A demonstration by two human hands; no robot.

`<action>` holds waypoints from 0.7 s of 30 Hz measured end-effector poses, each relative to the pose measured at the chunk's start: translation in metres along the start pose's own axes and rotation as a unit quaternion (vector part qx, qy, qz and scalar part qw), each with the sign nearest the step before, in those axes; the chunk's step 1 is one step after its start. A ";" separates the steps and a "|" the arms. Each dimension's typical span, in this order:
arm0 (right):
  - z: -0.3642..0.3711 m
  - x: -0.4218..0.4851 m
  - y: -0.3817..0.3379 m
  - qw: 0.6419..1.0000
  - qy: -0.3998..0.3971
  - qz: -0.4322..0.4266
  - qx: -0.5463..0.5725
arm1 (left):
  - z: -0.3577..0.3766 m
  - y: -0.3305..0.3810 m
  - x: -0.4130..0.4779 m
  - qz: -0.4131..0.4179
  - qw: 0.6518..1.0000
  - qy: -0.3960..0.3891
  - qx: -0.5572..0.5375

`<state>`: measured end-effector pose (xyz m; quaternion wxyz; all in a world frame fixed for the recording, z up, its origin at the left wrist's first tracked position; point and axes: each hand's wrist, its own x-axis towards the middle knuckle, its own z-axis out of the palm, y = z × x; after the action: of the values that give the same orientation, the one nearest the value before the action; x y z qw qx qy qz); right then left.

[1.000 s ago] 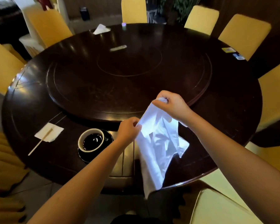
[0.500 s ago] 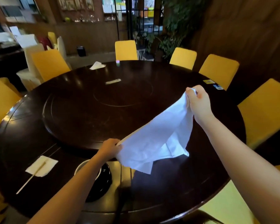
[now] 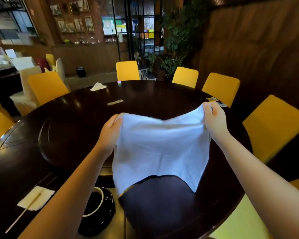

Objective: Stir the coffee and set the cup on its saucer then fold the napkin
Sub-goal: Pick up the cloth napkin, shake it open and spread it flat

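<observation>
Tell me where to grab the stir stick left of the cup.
Pinch the stir stick by its long near end, which juts past the paper square toward the table edge. Come from above, across the thin shaft, since it lies flat.

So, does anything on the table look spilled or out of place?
Nothing stands out. The cup sits on its saucer with no spill visible; the left hand and right hand hold the napkin spread open.
</observation>
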<state>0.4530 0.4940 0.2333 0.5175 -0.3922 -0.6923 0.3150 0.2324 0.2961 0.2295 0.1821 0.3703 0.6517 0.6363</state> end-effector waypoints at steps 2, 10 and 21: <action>-0.001 -0.007 0.001 0.999 -0.039 0.001 -0.003 | 0.012 0.006 -0.004 0.014 1.000 -0.006 0.008; -0.008 -0.037 -0.004 0.980 -0.172 0.084 0.050 | 0.051 0.021 -0.037 -0.081 0.984 -0.114 0.109; -0.066 -0.022 0.002 0.957 -0.192 0.192 0.100 | 0.066 0.054 -0.076 -0.095 0.890 -0.437 0.084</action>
<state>0.5199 0.4779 0.2390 0.3409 -0.3959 -0.6554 0.5455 0.3426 0.2834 0.2552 0.4764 0.5614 0.5893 0.3326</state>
